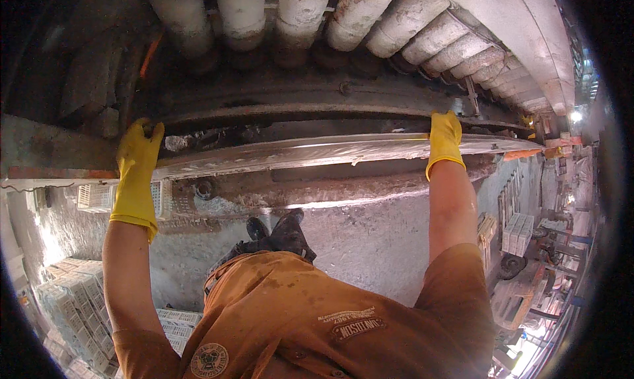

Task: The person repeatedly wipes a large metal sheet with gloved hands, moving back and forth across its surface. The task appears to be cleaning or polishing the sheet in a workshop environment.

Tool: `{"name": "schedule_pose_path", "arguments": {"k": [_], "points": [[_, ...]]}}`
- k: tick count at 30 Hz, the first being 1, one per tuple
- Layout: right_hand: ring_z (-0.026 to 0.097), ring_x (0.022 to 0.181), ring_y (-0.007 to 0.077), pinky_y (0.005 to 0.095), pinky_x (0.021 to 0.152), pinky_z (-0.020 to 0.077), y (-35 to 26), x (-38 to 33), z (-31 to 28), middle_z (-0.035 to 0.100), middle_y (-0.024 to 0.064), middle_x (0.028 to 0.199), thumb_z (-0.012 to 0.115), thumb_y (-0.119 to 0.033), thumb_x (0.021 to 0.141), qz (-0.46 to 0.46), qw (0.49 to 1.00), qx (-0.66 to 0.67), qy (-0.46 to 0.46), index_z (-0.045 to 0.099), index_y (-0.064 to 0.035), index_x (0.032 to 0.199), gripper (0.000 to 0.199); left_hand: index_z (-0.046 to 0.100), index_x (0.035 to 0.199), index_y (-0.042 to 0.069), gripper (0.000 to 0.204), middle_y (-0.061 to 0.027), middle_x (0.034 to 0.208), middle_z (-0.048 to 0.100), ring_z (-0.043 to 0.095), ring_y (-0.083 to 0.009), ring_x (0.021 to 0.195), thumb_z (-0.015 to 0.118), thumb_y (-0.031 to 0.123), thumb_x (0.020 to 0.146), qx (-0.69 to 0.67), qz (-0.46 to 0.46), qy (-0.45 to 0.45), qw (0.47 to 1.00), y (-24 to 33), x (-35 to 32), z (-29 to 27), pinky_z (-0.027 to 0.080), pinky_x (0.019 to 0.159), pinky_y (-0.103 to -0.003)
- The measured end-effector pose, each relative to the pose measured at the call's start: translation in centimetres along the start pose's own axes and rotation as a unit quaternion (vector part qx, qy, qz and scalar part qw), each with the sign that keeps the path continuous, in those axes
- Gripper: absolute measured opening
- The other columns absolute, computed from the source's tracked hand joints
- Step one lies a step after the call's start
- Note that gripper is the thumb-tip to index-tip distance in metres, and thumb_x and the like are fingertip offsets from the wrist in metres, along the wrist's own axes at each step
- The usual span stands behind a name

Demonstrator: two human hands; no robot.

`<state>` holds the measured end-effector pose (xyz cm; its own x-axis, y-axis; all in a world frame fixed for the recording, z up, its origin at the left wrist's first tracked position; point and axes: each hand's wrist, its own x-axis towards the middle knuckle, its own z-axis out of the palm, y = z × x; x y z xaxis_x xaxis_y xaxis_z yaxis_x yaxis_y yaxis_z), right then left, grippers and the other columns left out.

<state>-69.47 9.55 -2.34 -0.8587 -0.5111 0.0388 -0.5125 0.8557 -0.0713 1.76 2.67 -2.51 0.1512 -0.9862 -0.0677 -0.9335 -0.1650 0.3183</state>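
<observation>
Rim (297, 152), metal, long and narrow, running from 9 o'clock to nearly 3 o'clock and passing 12 just above centre. Finish: pale and shiny on the near face, streaked and soiled; its bow is probably partly lens distortion. Behind it, towards 12, a dark slot (264, 132), then a grimy ridge (290, 109) running roughly alongside.

Left hand (139, 155), yellow glove, between 9 and 10 o'clock, at the rim's near-left end: thumb apart from bent fingers; whether it clasps anything cannot be told. Right hand (446, 138), matching glove, between 2 and 3: fingers curled over at the slot, their hold hidden. Wide spacing presumably steadies the body or shares load across the length; gloves presumably guard against dirt and edges.

Outward: stout, crusted cylinders (305, 15), ranked from 12 to 2 o'clock; pale crates (72, 313), stacked at 8, seemingly to save floor; white crate (518, 233), between 3 and 4; brown shirt (290, 306), at 6.
</observation>
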Motion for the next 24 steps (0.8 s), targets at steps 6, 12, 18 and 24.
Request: {"name": "schedule_pose_path", "arguments": {"k": [6,12,18,24], "points": [[0.068,0.119,0.0392,0.0474,0.100,0.0535,-0.1,-0.5,-0.7,0.068,0.0239,0.134,0.067,-0.048,0.092,0.015,0.997,0.061,-0.033,0.061,-0.0074,0.143,0.066,0.067,0.133,0.005,0.055,-0.0196,0.131,0.071,0.067,-0.0380,0.122,0.065,0.048,0.098,0.004,-0.001,0.004,1.000,0.7,-0.3,-0.4,0.052,0.104,-0.045],[0.065,0.127,0.0405,0.0494,0.105,0.0513,0.4,0.5,0.7,0.067,0.0232,0.136,0.068,-0.047,0.090,0.024,0.999,0.043,-0.010,0.062,-0.0095,0.141,0.063,0.067,0.133,0.005,0.056,-0.0190,0.132,0.071,0.066,-0.0374,0.123,0.065,0.049,0.098,-0.008,-0.016,-0.012,1.000,0.5,-0.3,-0.3,0.052,0.104,-0.044],[0.065,0.125,0.0403,0.0503,0.103,0.0517,0.5,0.0,0.3,0.068,0.0231,0.135,0.066,-0.046,0.092,0.001,0.999,0.035,-0.007,0.064,-0.0079,0.136,0.058,0.067,0.134,0.006,0.056,-0.0184,0.133,0.070,0.065,-0.0369,0.125,0.065,0.050,0.098,-0.005,-0.002,-0.004,1.000,0.3,-0.3,-0.3,0.050,0.106,-0.044],[0.070,0.115,0.0416,0.0476,0.099,0.0529,-0.4,-1.8,-1.7,0.072,0.0265,0.123,0.065,-0.046,0.093,-0.046,0.999,0.013,-0.004,0.066,-0.0003,0.129,0.058,0.067,0.134,0.006,0.058,-0.0172,0.132,0.071,0.067,-0.0366,0.123,0.066,0.050,0.097,0.009,-0.001,0.024,1.000,0.8,-0.9,-0.6,0.050,0.105,-0.044]]}}
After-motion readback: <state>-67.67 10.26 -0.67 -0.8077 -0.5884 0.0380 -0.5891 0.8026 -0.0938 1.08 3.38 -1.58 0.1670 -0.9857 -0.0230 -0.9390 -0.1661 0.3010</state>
